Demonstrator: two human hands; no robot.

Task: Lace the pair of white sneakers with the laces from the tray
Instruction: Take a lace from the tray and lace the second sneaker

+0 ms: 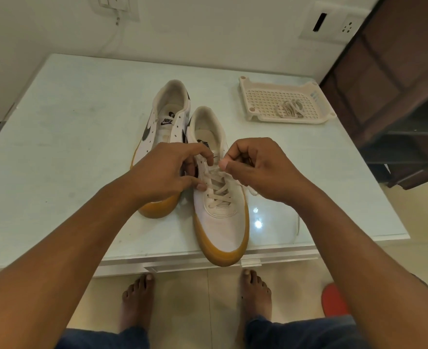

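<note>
Reaching in from 6 o'clock, the left hand (167, 170), fingers curled, grips the eyelet edge of the near sneaker (223, 222), which stands toe toward 6 o'clock at the front edge of the table (69, 122). The right hand (258, 170) pinches its lace (219, 190) between thumb and forefinger, other fingers folded. The 2nd sneaker (167, 114), unlaced, sits just beside it at 11 o'clock. At 2 o'clock, 1 bundled lace (289, 108) lies in the tray (248, 84).

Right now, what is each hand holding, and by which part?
The right hand pinches the lace where it leaves the upper crossings of the near sneaker; the left hand grips that sneaker's eyelet edge.
</note>
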